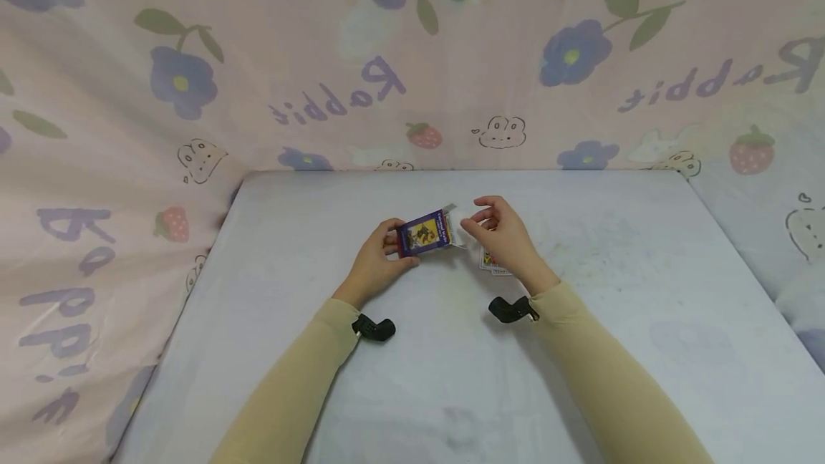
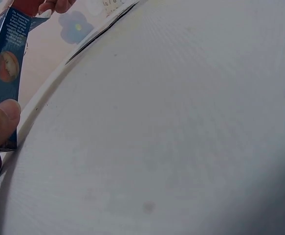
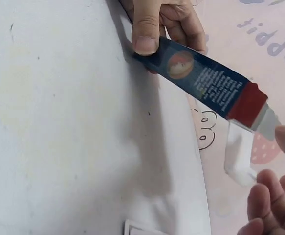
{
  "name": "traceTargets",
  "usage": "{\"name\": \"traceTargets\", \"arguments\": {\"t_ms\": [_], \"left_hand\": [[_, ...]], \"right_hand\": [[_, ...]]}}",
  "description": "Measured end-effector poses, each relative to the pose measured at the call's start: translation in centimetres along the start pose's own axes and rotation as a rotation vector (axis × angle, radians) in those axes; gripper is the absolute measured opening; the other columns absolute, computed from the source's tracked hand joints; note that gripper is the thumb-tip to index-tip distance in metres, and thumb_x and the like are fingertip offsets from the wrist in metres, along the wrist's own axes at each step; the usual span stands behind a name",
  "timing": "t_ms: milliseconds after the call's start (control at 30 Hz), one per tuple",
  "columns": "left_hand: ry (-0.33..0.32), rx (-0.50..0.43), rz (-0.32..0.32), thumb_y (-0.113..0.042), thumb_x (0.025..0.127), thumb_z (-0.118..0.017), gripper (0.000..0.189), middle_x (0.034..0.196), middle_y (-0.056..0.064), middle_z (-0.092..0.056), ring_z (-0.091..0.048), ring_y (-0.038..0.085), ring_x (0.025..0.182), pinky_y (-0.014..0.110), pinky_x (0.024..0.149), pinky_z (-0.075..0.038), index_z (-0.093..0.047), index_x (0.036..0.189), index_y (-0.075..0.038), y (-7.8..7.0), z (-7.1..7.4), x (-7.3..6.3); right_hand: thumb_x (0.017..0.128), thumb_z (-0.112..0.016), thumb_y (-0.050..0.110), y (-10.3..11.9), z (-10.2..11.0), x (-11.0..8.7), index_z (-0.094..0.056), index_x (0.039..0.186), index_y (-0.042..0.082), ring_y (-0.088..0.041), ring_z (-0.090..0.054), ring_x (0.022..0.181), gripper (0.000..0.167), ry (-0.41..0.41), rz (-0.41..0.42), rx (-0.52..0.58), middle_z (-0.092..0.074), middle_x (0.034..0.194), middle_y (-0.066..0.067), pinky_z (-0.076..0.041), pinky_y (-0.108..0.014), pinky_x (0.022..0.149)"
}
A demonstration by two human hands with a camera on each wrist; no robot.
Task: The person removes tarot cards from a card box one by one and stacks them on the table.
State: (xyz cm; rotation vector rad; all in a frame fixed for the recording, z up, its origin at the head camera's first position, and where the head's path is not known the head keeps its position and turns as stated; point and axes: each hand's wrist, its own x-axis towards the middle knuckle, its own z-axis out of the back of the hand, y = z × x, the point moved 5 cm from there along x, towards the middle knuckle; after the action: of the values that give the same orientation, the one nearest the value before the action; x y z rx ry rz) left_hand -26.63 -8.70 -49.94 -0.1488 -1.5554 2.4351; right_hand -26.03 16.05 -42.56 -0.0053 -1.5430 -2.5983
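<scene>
My left hand (image 1: 372, 261) holds a small dark blue card box (image 1: 422, 235) with a yellow picture on its front, thumb on one side and fingers on the other. The box is tilted above the table, its end flaps standing out toward the right. In the right wrist view, a white flap (image 3: 239, 152) hangs from the red end of the box. My right hand (image 1: 508, 236) is beside those flaps, thumb and fingers spread apart with nothing between them; whether the thumb touches a flap I cannot tell. Several cards (image 1: 493, 262) lie on the table, partly hidden beneath the right hand.
The white table (image 1: 451, 378) ends at a patterned cloth (image 1: 451, 92) hanging behind it and along the sides. Black wrist devices (image 1: 375, 328) stick out from both sleeves, low over the table.
</scene>
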Motion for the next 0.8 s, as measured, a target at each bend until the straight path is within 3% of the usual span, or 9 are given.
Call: {"name": "traceTargets", "arguments": {"t_ms": [367,800], "left_hand": [[-0.004,-0.015,-0.02,-0.025,0.075,-0.085,0.074,0.117,0.001,-0.057,-0.062,0.012,0.105,0.029,0.091,-0.05,-0.042,0.136,-0.031,-0.1,0.1,0.0],[0.004,-0.02,-0.012,-0.023,0.075,-0.085,0.075,0.116,0.0,-0.057,-0.062,0.012,0.103,0.028,0.09,-0.05,-0.043,0.136,-0.031,0.0,-0.1,0.1]], "right_hand": [[0.092,-0.067,0.037,-0.2,-2.2,0.9,-0.046,0.133,0.005,-0.021,-0.06,0.089,0.056,0.093,-0.042,-0.015,-0.067,0.102,-0.008,-0.051,-0.034,0.075],[0.091,-0.066,0.019,-0.5,-3.2,1.0,-0.047,0.132,0.004,-0.022,-0.058,0.087,0.048,0.118,-0.073,0.043,-0.065,0.1,-0.011,-0.049,-0.031,0.069]]}}
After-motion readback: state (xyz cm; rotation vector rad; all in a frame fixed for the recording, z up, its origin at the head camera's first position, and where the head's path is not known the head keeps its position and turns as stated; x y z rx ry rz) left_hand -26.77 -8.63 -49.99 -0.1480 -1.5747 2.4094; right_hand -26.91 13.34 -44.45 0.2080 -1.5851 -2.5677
